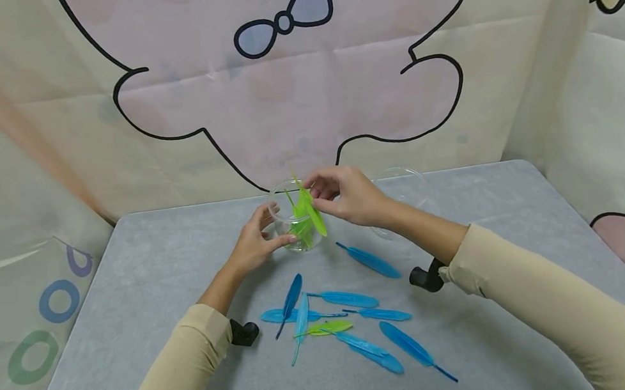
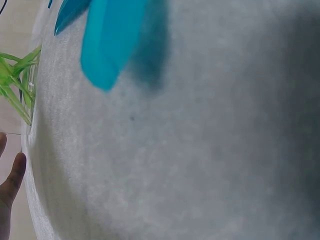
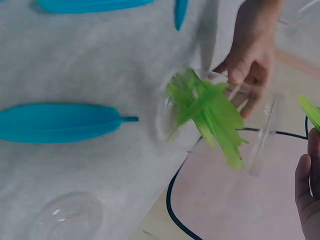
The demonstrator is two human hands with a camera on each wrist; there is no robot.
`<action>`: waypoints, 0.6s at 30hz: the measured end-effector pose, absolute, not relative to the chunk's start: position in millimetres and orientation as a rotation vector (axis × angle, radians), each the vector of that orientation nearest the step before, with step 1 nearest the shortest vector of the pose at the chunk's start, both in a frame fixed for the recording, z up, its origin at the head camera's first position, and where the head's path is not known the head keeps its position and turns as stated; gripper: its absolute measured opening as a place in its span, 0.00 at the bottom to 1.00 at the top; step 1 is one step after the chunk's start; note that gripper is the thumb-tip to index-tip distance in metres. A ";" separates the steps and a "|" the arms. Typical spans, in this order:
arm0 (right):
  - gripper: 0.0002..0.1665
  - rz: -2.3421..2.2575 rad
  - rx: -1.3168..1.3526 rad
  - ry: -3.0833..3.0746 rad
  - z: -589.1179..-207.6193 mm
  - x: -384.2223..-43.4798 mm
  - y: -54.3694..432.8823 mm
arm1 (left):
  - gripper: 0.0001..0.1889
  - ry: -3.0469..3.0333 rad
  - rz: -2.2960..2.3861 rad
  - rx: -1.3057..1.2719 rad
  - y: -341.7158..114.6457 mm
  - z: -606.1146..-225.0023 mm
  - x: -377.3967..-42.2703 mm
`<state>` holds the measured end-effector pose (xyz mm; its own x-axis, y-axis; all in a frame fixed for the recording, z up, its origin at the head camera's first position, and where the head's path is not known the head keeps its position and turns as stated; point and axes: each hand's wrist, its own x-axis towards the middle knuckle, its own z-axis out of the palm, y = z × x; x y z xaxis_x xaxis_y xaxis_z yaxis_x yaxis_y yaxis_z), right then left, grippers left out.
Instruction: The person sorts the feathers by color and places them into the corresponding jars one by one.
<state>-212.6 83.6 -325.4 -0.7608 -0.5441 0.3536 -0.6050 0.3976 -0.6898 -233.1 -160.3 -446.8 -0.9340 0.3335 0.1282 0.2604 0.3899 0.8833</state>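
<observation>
My left hand (image 1: 254,240) holds a clear plastic cup (image 1: 280,213) near the far edge of the table, thumb on the near side and fingers on the left. Several green feathers (image 3: 215,110) stand and lean inside it. My right hand (image 1: 350,197) pinches a green feather (image 1: 315,214) at the right of the cup's rim; the right wrist view shows this feather (image 3: 311,111) apart from those in the cup. Nearer on the table lie several blue feathers (image 1: 373,262), with a green feather (image 1: 330,327) among them. The left wrist view catches only part of the left hand (image 2: 12,180).
Behind the right forearm is another clear plastic container (image 1: 403,181), partly covered by the arm. The grey table (image 1: 159,270) ends at a fabric backdrop with a cartoon figure. Dark wrist-camera mounts (image 1: 427,277) stick out from both sleeves.
</observation>
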 end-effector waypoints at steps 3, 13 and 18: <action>0.13 1.298 1.030 -2.546 -319.0 -219.9 79.1 | 0.45 2.548 1.615 0.554 -160.2 -445.4 -233.2; 0.14 1.266 0.940 -2.518 -311.9 -239.2 67.7 | 0.44 2.557 1.609 0.558 -161.8 -446.8 -234.3; 0.14 1.281 0.875 -2.518 -313.9 -246.1 65.0 | 0.44 2.559 1.606 0.571 -161.9 -446.7 -234.4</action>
<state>-246.1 65.0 -313.9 -0.8094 -0.4203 0.4101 -0.5789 0.4543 -0.6771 -234.4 -161.9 -446.7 -0.9289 0.3436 0.1379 0.2735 0.3860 0.8810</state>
